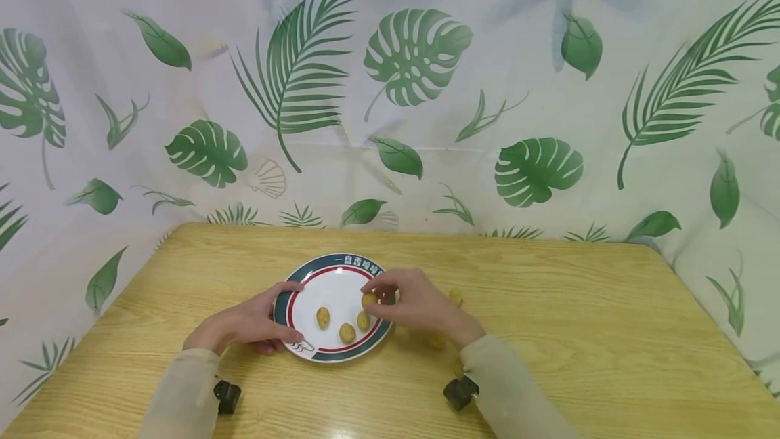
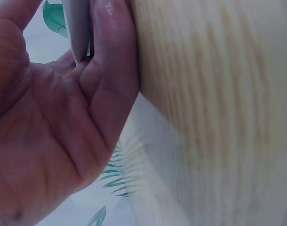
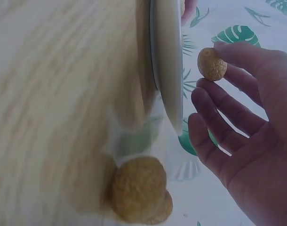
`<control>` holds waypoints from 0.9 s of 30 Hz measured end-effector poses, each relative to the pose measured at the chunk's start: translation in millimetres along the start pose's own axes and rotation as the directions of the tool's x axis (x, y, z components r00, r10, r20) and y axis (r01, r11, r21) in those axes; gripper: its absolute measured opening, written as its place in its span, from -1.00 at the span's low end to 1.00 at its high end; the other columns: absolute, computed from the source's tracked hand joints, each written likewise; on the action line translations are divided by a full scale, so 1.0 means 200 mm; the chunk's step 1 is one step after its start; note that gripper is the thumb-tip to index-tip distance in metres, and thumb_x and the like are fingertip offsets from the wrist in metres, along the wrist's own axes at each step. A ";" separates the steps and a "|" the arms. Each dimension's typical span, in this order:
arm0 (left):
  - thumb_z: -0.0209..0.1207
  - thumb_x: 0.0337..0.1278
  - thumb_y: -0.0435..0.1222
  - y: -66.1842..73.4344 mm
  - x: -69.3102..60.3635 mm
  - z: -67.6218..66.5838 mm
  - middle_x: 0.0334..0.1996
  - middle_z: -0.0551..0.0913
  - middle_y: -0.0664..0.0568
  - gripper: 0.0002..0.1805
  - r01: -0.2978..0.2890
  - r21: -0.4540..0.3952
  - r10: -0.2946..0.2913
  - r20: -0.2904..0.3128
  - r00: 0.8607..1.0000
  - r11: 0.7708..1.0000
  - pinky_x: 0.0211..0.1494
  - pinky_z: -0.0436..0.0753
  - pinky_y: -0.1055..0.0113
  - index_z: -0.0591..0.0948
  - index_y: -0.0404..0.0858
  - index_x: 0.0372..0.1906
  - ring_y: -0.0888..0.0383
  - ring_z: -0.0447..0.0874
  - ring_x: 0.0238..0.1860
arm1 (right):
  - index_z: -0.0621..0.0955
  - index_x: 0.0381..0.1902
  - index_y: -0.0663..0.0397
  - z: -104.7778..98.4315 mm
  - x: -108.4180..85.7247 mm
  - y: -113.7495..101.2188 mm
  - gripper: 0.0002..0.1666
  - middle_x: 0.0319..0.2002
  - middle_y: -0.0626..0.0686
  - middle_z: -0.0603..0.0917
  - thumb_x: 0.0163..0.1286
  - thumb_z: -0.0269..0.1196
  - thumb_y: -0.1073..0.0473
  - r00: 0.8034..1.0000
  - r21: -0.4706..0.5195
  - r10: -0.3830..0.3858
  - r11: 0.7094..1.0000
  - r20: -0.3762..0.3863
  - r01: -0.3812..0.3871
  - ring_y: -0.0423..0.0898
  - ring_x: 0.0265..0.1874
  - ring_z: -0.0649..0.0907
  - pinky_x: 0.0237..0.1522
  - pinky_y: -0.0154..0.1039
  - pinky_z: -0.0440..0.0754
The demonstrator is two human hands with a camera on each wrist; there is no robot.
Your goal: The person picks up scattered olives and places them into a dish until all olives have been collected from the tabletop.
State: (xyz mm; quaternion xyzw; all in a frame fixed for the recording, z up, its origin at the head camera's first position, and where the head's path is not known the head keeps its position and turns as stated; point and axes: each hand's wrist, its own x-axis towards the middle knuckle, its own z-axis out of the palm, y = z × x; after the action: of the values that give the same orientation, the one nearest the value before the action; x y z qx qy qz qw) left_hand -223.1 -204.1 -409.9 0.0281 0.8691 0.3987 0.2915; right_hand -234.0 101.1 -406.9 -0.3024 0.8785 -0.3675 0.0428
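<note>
My left hand (image 1: 252, 322) grips the plate (image 1: 334, 293) at its edge. My right hand (image 1: 420, 300) pinches a wrinkled brown ball (image 1: 368, 300) above three similar balls (image 1: 347, 333).

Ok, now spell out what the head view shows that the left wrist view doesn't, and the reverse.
Only the head view shows the right hand pinching a brown ball, three more balls on the plate and others on the table.

Only the left wrist view shows the left palm facing the camera.

Both show the left hand gripping the plate, the table and the leaf-print backdrop.
</note>
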 end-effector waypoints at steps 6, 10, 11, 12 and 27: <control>0.50 0.08 -0.16 0.00 0.00 0.00 -0.35 0.62 -0.08 0.03 -0.001 0.005 0.001 -0.001 1.000 1.000 -0.39 0.64 0.39 0.12 0.04 0.57 0.12 0.60 -0.49 | 0.75 0.01 0.03 0.03 0.02 -0.01 -0.70 -0.31 -0.15 0.70 0.34 0.41 0.13 1.000 0.014 -0.015 1.000 0.018 0.015 -0.20 -0.29 0.59 -0.23 -0.39 0.57; 0.49 0.09 -0.16 0.00 0.00 0.00 -0.36 0.62 -0.07 0.03 -0.003 0.004 0.003 -0.002 1.000 1.000 -0.39 0.64 0.39 0.11 0.04 0.57 0.13 0.59 -0.49 | 0.75 0.02 0.05 0.05 0.03 -0.02 -0.70 -0.31 -0.13 0.71 0.35 0.41 0.14 0.999 0.023 -0.030 0.999 0.021 0.030 -0.21 -0.31 0.58 -0.26 -0.40 0.57; 0.49 0.09 -0.16 0.00 0.00 0.00 -0.36 0.62 -0.08 0.03 -0.004 0.002 0.004 -0.002 1.000 1.000 -0.40 0.64 0.39 0.11 0.03 0.57 0.13 0.59 -0.49 | 0.75 0.02 0.05 0.06 0.03 -0.03 -0.70 -0.31 -0.13 0.71 0.34 0.41 0.14 0.999 0.024 -0.031 0.999 0.021 0.031 -0.22 -0.31 0.58 -0.26 -0.41 0.57; 0.49 0.09 -0.17 0.00 0.00 0.00 -0.36 0.62 -0.08 0.03 -0.005 0.001 0.005 -0.002 1.000 1.000 -0.40 0.64 0.39 0.11 0.03 0.57 0.13 0.59 -0.50 | 0.75 0.02 0.05 0.06 0.04 -0.03 -0.70 -0.30 -0.13 0.71 0.34 0.41 0.14 0.999 0.026 -0.030 0.999 0.022 0.030 -0.21 -0.31 0.58 -0.26 -0.41 0.57; 0.49 0.10 -0.17 0.01 0.00 0.00 -0.30 0.60 -0.09 0.03 -0.013 -0.008 0.014 0.008 1.000 1.000 -0.39 0.64 0.38 0.11 0.00 0.57 0.12 0.59 -0.49 | 0.75 0.01 0.02 0.11 0.06 -0.05 -0.71 -0.24 -0.12 0.73 0.34 0.41 0.16 0.999 0.022 -0.009 1.000 0.039 0.009 -0.13 -0.21 0.62 -0.15 -0.36 0.61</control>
State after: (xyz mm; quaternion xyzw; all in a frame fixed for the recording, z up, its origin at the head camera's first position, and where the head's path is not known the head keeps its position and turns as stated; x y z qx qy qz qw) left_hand -223.1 -203.6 -408.1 0.0344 0.8660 0.4041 0.2925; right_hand -231.7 75.4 -415.0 -0.3129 0.8720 -0.3715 0.0615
